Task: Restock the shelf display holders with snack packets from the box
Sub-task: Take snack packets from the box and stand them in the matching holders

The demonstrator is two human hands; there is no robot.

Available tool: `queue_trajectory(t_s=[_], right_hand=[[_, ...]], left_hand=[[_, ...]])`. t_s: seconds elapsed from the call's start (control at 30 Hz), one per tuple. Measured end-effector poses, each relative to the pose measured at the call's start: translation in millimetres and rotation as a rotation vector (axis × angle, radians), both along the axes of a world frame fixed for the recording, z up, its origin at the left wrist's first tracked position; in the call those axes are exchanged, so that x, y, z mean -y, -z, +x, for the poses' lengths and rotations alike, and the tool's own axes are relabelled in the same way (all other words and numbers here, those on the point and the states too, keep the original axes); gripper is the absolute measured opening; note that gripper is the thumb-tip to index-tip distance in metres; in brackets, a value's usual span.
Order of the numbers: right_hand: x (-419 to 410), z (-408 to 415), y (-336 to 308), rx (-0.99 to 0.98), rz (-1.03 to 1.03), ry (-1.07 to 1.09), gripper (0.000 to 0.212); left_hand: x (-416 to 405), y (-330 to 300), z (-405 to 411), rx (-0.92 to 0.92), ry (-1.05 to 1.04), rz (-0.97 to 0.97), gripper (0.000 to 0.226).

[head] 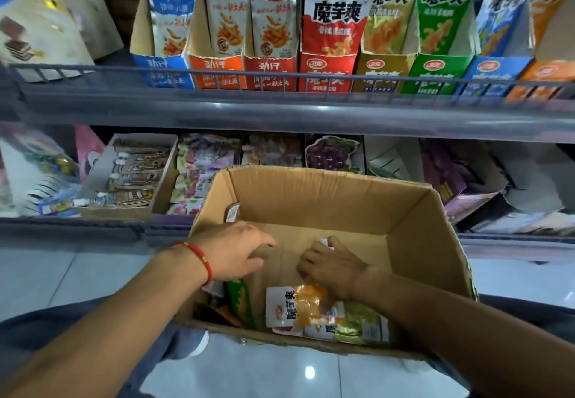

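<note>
1. Snack packets (326, 313) lie in a loose pile at the near end of the open cardboard box (413, 229), most of them flat on its floor. The top one, an orange-and-white packet (295, 306), carries large dark characters reading 魔芋爽 and a small red oval logo; its long axis runs left to right, with the lettering turned on its side.
2. A green packet (241, 302) stands on edge beside the pile, near the box's left wall, with its long axis running roughly toward the shelves.
3. The left hand (233, 251), with a red cord bracelet (199, 257) at the wrist, reaches into the box's left side with fingers loosely spread, palm down, gripping nothing that can be seen.
4. The right hand (334, 265) is curled, with its fingers pressed together around something small and white at the fingertips. What that item is cannot be told.
5. The upper shelf (280, 108) holds a row of upright display holders behind a wire rail. The red holder (326, 71) and its tall packet show 魔芋爽 with a red oval logo. The yellow, green, blue and orange holders to its right bear the same characters.
6. Left of these, the blue, orange and red holders carry packets marked 劲仔 (224, 9), all standing upright with tops pointing up.
7. The lower shelf holds flat trays of mixed pouches, and their print is too blurred to read.
</note>
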State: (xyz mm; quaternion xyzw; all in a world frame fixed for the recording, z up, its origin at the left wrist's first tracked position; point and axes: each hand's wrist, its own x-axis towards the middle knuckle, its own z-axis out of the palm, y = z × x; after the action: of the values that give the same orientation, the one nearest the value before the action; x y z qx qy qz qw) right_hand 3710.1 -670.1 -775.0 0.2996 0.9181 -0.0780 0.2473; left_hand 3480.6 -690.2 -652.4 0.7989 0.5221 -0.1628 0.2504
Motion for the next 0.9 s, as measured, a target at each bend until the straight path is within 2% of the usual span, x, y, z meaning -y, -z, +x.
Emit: queue_trajectory(t_s=[0.13, 0.23, 0.33, 0.4, 0.47, 0.53, 0.57, 0.6, 0.67, 0.73, 0.83, 0.9], right_hand=[[-8.3, 1.9, -13.4, 0.017, 0.056, 0.000, 0.065], [-15.1, 2.1, -28.6, 0.002, 0.172, 0.027, 0.047], [-28.4, 5.0, -51.6, -0.019, 0.212, 0.205, 0.037], [-35.4, 11.8, -70.9, -0.174, 0.042, 0.502, 0.040], [-34.2, 21.2, -92.9, -0.412, -0.171, 0.769, 0.039], [-25.0, 30.4, -110.4, -0.604, -0.349, 0.899, 0.025], [-18.3, 33.4, -118.2, -0.693, -0.436, 0.954, 0.019], [-11.1, 35.4, -125.1, -0.785, -0.526, 1.004, 0.016], [1.8, 38.9, -133.3, -0.937, -0.668, 1.068, 0.018], [10.5, 41.2, -133.8, -1.031, -0.758, 1.122, 0.021], [16.5, 43.4, -130.7, -1.193, -0.837, 1.203, 0.026], [16.1, 47.4, -131.8, -1.255, -0.792, 1.224, 0.028]], left_hand=[[2.0, -3.8, 1.6, -0.001, -0.008, -0.007, 0.047], [2.7, -7.1, 3.2, 0.026, -0.059, 0.007, 0.044], [0.8, -12.4, 7.4, 0.102, -0.168, 0.070, 0.044], [-2.1, -12.5, 12.0, 0.198, -0.284, 0.110, 0.056], [-5.6, -10.8, 18.7, 0.307, -0.441, 0.112, 0.085], [-7.1, -9.2, 27.8, 0.430, -0.593, 0.038, 0.108], [-6.6, -8.4, 33.7, 0.517, -0.664, -0.036, 0.111], [-5.2, -6.3, 40.6, 0.632, -0.736, -0.130, 0.104], [-2.4, -0.3, 52.9, 0.897, -0.835, -0.269, 0.069], [-1.0, -1.9, 61.6, 1.025, -0.870, -0.247, 0.040], [-1.5, -9.0, 66.1, 1.102, -0.894, -0.214, 0.030], [-3.3, -13.6, 64.9, 1.127, -0.905, -0.214, 0.032]])
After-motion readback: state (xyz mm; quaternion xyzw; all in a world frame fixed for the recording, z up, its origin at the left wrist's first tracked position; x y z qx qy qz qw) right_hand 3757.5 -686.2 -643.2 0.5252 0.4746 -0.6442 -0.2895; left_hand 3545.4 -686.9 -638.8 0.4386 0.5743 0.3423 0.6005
